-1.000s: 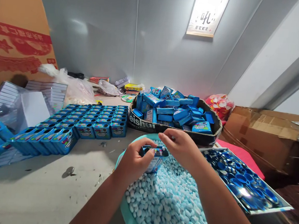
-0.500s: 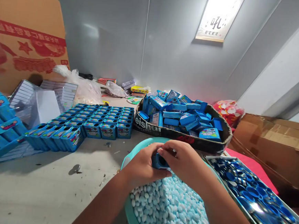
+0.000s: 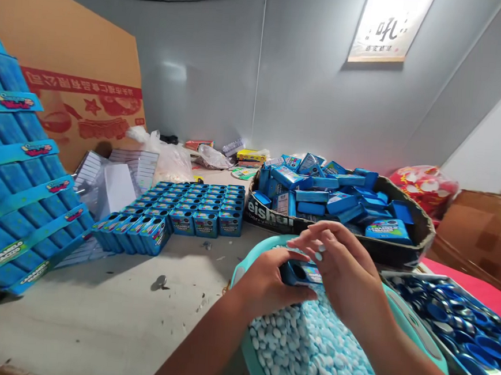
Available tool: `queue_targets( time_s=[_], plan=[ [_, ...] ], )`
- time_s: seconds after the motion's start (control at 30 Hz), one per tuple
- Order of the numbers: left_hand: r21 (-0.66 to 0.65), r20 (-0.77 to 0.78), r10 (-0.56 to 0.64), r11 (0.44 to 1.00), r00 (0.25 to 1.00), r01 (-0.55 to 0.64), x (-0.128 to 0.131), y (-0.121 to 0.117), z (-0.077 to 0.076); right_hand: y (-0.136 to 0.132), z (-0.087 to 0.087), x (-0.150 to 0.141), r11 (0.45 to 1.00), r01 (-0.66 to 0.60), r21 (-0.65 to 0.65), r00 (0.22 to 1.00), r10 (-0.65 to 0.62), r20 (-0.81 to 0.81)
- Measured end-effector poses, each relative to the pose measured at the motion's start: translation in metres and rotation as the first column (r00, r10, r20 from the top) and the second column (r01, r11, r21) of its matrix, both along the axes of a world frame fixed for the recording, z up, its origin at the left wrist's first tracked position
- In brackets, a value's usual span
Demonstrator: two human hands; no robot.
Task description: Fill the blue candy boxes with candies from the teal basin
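Note:
My left hand is wrapped around a small blue candy tin, its dark round opening turned up. Close beside the tin, my right hand is curled with its fingers bunched together, and pale candies show at the fingertips. Both hands are over a turquoise tub filled with light blue and white candies. How many candies the right hand holds is hidden by its fingers.
Rows of open blue tins stand on the table to the left. Stacked display packs rise at far left. A black carton of loose tins sits behind the tub. A tray of blue and silver lids lies at right.
The view has swung left, so the scene sits further right. My right hand has lifted and drawn slightly back from the tin's opening; the left hand keeps its hold on the tin.

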State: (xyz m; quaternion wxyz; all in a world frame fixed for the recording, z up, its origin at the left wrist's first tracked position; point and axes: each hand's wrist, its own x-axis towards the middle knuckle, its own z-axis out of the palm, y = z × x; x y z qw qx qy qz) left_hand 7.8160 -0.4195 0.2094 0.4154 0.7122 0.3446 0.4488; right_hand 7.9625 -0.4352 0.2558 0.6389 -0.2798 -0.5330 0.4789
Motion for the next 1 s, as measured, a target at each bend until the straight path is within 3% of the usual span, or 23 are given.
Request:
queue_targets(
  time_s=[0.1, 0.17, 0.27, 0.4, 0.67, 0.8, 0.87, 0.9, 0.97, 1.0],
  plan=[
    [0.094, -0.021, 0.014, 0.995, 1.000, -0.012, 0.001, 0.002, -0.003, 0.000, -0.001, -0.001, 0.989, -0.129, -0.066, 0.991, 0.127, -0.028],
    [0.070, -0.039, 0.039, 0.997, 0.998, -0.037, 0.002, 0.002, -0.007, 0.000, -0.001, 0.000, 0.980, -0.177, -0.089, 0.984, 0.175, -0.024],
    [0.016, 0.025, 0.034, 0.999, 0.999, -0.034, 0.002, 0.002, -0.009, -0.001, 0.000, 0.001, 0.979, -0.183, -0.089, 0.983, 0.182, -0.022],
    [0.053, 0.117, -0.072, 0.996, 0.991, 0.066, 0.002, 0.000, -0.005, -0.002, 0.004, 0.002, 0.976, -0.180, -0.121, 0.983, 0.183, 0.016],
    [0.053, 0.018, 0.015, 0.998, 1.000, -0.015, 0.004, 0.004, -0.009, 0.000, 0.001, 0.003, 0.945, -0.322, -0.057, 0.943, 0.325, 0.070],
    [0.039, -0.086, 0.037, 0.999, 0.996, -0.034, 0.003, 0.001, -0.002, 0.000, 0.004, 0.006, 0.922, -0.386, 0.007, 0.918, 0.384, 0.098],
    [0.013, -0.126, 0.101, 0.995, 0.987, -0.100, 0.003, -0.003, 0.004, 0.002, 0.008, 0.010, 0.941, -0.335, 0.041, 0.938, 0.329, 0.109],
    [-0.003, -0.128, 0.117, 0.993, 0.985, -0.119, 0.003, -0.005, 0.005, 0.004, 0.009, 0.013, 0.966, -0.251, 0.057, 0.961, 0.242, 0.132],
    [-0.008, -0.107, 0.113, 0.993, 0.988, -0.115, 0.003, -0.007, 0.006, 0.008, 0.009, 0.022, 0.995, 0.011, 0.098, 0.959, -0.039, 0.282],
    [-0.001, -0.093, 0.108, 0.994, 0.990, -0.109, 0.004, -0.007, 0.005, 0.010, 0.008, 0.027, 0.983, 0.133, 0.128, 0.890, -0.175, 0.420]
  ],
)
